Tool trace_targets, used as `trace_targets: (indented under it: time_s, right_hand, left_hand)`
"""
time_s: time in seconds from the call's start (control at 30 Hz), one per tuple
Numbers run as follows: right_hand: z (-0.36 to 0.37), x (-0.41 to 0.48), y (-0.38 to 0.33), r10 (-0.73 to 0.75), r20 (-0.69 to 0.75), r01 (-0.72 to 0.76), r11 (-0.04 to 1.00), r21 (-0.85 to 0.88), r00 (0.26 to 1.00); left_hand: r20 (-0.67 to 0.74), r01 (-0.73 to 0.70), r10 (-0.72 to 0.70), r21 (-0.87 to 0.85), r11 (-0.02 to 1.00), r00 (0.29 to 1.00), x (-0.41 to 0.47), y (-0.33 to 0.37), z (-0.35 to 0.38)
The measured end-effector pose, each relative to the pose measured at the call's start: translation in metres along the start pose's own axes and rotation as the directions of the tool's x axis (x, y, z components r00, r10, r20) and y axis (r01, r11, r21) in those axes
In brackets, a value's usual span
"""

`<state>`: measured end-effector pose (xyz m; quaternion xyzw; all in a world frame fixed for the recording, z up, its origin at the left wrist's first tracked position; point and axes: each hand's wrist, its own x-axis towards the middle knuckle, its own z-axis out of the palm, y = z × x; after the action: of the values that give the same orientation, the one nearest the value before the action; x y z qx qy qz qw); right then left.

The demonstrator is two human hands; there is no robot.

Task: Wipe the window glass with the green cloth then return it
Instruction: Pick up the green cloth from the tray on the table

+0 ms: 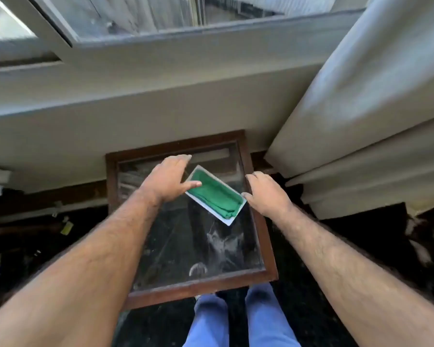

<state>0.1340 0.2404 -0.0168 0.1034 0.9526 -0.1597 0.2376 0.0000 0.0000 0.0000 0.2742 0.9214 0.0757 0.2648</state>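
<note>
Head view, looking down past both forearms.

Item 1, wall and sill (135, 101): pale painted ledge running across the upper frame, with an open window above it and a light curtain (361, 83) hanging at the right.

Item 2, window glass (198, 246): a single pane in a dark brown wooden frame (266, 234), lying roughly flat in front of the person's knees, far edge against the wall. The pane shows whitish smears and dusty streaks, heaviest toward the near half. Judged from that, wiping has not visibly begun, or at least is not finished (the streaks could in part be reflection).

Item 3, left hand (168, 181): fingers loosely spread, not clamped on anything, thumb reaching onto the left end of the tray and touching or nearly touching the cloth.

Item 4, right hand (266, 194): also unclenched and empty, fingertips at the tray's right corner, over the frame's right rail.

Item 5, white tray (226, 220): shallow rectangular dish set diagonally on the far half of the pane, between the two hands.

Item 6, green cloth (216, 194): bright green, folded into soft lengthwise pleats, filling the tray and lying wholly inside its rim. It looks dry and clean, with no visible grime.

Status: the cloth sits in its tray; the pick-up, the whole wipe and the return all appear to be ahead.
</note>
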Motion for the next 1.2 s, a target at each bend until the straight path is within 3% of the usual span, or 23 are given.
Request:
trace_targets:
  time_s: [0.13, 0.27, 0.47, 0.6, 0.73, 0.87, 1.07, 1.2]
  right_hand:
    - [0.059, 0.026, 0.008, 0.052, 0.015, -0.053, 0.997, 0.056, 0.999]
    - [0.105, 0.054, 0.012, 0.067, -0.054, -0.06, 0.991, 0.121, 0.996]
    - [0.159, 0.079, 0.018, 0.032, -0.058, -0.029, 0.999, 0.04, 0.998]
    - [0.174, 0.083, 0.018, 0.002, -0.069, -0.003, 1.0, -0.018, 0.998]
    - [0.181, 0.089, 0.018, 0.07, -0.094, -0.067, 0.997, 0.039, 0.993]
    - [0.186, 0.095, 0.016, 0.18, -0.104, -0.168, 0.979, 0.115, 0.978]
    - [0.185, 0.1, 0.012, 0.184, -0.095, -0.173, 0.979, 0.109, 0.978]
    - [0.178, 0.099, 0.012, 0.21, -0.132, -0.2, 0.976, 0.085, 0.969]
  left_hand:
    - [0.092, -0.002, -0.001, 0.039, 0.999, 0.996, 0.038, -0.015, 0.061]
    - [0.093, -0.028, 0.019, 0.09, 0.996, 0.995, 0.073, -0.025, 0.106]
    - [0.077, -0.066, 0.05, 0.221, 0.973, 0.996, 0.108, -0.035, 0.152]
    - [0.074, -0.073, 0.054, 0.287, 0.955, 0.996, 0.114, -0.037, 0.165]
    - [0.012, -0.043, 0.041, 0.346, 0.937, 0.999, 0.12, -0.037, 0.172]
    - [-0.021, 0.026, -0.02, 0.366, 0.93, 1.0, 0.128, -0.033, 0.17]
    - [0.05, 0.13, -0.166, 0.414, 0.901, 0.985, 0.134, -0.026, 0.166]
    - [0.052, 0.148, -0.173, 0.325, 0.934, 0.983, 0.134, -0.026, 0.161]
